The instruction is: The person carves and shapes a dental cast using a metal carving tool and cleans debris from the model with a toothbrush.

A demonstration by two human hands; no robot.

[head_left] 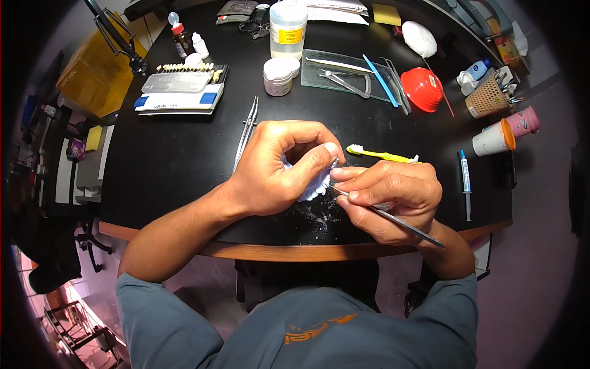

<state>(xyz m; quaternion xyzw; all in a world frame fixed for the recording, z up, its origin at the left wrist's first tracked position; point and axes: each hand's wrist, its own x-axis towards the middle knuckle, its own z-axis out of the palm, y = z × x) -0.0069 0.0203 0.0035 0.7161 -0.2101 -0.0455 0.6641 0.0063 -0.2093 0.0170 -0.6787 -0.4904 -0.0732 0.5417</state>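
Observation:
My left hand (279,166) is closed around a pale bluish-white piece (314,187) with a ridged edge, which looks like a dental cast; its upper part is hidden behind my fingers. In a pinch, my right hand (393,197) holds a thin metal tool (405,225), its tip pointing at the cast's right side and its handle slanting down to the right. White crumbs (318,221) lie on the black table (172,147) below the cast. Beyond my right hand rests a yellow toothbrush (381,154).
Tweezers (246,132) lie left of my hands. Farther back stand a white jar (278,77) and a clear bottle (287,31), with a glass slab (313,79) beside them. A red bowl (421,90), cups (493,138) and a syringe (466,178) are at the right.

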